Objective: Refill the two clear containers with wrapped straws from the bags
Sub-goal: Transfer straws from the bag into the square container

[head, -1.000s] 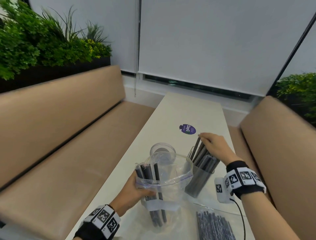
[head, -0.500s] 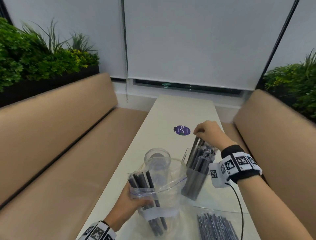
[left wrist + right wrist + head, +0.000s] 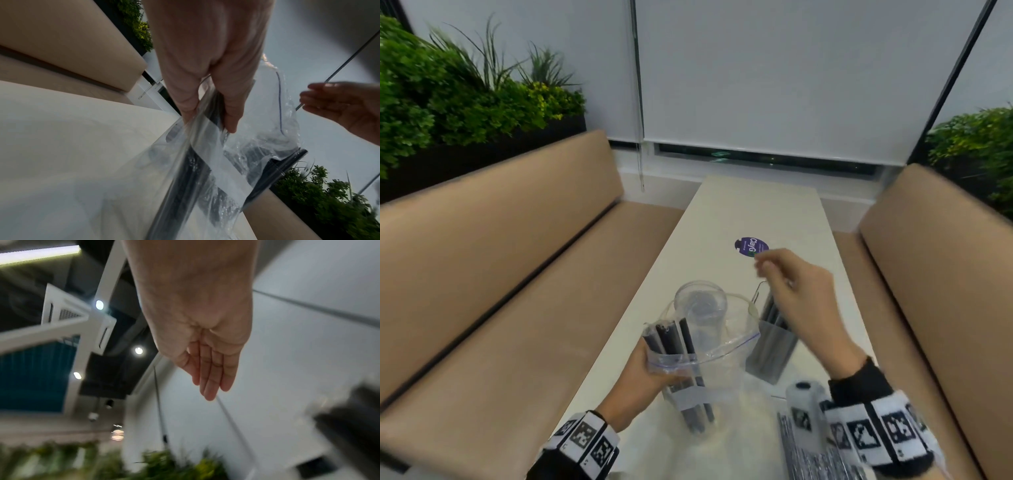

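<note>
My left hand (image 3: 643, 380) (image 3: 207, 91) grips a clear zip bag (image 3: 709, 356) (image 3: 257, 142) upright by its side, with a few dark wrapped straws (image 3: 671, 337) standing inside it. Behind the bag stands an empty round clear container (image 3: 700, 301). To its right a square clear container (image 3: 772, 349) holds several dark straws. My right hand (image 3: 787, 287) (image 3: 207, 374) hovers above that container with straight, relaxed fingers and holds nothing. It also shows at the right in the left wrist view as an empty right hand (image 3: 339, 104).
A second bag of wrapped straws (image 3: 811, 459) lies flat at the near right of the white table (image 3: 750, 212). A round purple sticker (image 3: 751, 245) sits mid-table. Tan benches (image 3: 493, 260) flank the table on both sides, and planters stand behind them.
My right hand has let go of the straws in the square container and lifted off them, now empty. The left hand still holds the bag in place.
</note>
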Motion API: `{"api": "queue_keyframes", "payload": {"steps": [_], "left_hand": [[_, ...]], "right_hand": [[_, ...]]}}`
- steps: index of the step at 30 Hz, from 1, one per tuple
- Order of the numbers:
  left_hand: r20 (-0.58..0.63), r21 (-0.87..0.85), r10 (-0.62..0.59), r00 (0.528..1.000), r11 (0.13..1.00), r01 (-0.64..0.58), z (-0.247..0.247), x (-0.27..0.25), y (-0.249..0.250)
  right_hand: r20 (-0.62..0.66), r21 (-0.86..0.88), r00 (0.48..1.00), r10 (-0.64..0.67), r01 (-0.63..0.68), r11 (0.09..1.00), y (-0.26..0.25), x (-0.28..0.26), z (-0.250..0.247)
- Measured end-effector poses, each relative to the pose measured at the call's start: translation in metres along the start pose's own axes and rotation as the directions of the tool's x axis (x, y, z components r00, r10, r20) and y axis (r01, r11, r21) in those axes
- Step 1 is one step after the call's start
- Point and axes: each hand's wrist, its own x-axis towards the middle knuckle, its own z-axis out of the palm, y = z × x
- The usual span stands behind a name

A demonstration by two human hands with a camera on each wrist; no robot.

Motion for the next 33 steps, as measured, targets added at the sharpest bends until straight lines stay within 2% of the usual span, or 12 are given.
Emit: {"api": "queue_keyframes", "payload": {"steps": [2,4,5,9,11,14,18,21,24,28,31,33], "left_hand": [[0.026,0.022,0.022,0.999,1.0,-0.022,0.002,0.0,0.004],[0.073,0.042,0.044,0.996,0.998,-0.047,0.009,0.0,0.01],[0.11,0.05,0.056,0.992,0.997,-0.062,0.013,-0.002,0.012],[0.211,0.081,0.017,0.977,0.996,-0.035,0.022,-0.014,0.018],[0.233,0.064,0.013,0.972,0.998,-0.028,0.021,-0.018,0.017],[0.163,0.133,0.023,0.986,0.99,-0.045,0.014,-0.02,0.015],[0.081,0.286,-0.023,0.996,0.958,-0.001,-0.001,-0.023,0.006],[0.035,0.236,-0.165,0.986,0.96,0.152,-0.011,-0.024,-0.001],[0.037,0.304,-0.339,0.94,0.9,0.313,-0.019,-0.029,-0.017],[-0.002,0.168,-0.47,0.883,0.87,0.464,-0.017,-0.034,-0.04],[-0.062,0.137,-0.536,0.842,0.831,0.539,-0.012,-0.035,-0.045],[-0.101,0.205,-0.522,0.847,0.822,0.531,-0.021,-0.039,-0.045]], "right_hand": [[0.225,0.088,0.97,0.088,-0.11,0.99,-0.021,-0.031,0.025],[0.441,0.085,0.866,0.236,-0.302,0.949,-0.03,-0.057,0.056],[0.472,0.083,0.837,0.276,-0.354,0.932,-0.03,-0.067,0.072],[0.314,0.277,0.881,0.353,-0.441,0.853,-0.022,-0.08,0.101],[0.295,0.367,0.866,0.404,-0.493,0.789,-0.016,-0.076,0.097],[0.296,0.429,0.846,0.443,-0.532,0.73,-0.003,-0.068,0.083],[0.233,0.479,0.894,0.382,-0.448,0.755,0.003,-0.043,0.047],[0.122,0.505,0.938,0.323,-0.339,0.794,-0.007,-0.011,0.008],[0.015,0.586,0.955,0.295,-0.247,0.772,-0.018,0.026,-0.033],[-0.234,0.628,0.939,0.25,-0.05,0.776,-0.027,0.068,-0.073],[-0.4,0.503,0.903,0.158,0.072,0.861,-0.029,0.083,-0.076],[-0.435,0.356,0.897,0.08,0.089,0.93,-0.028,0.083,-0.065]]}}
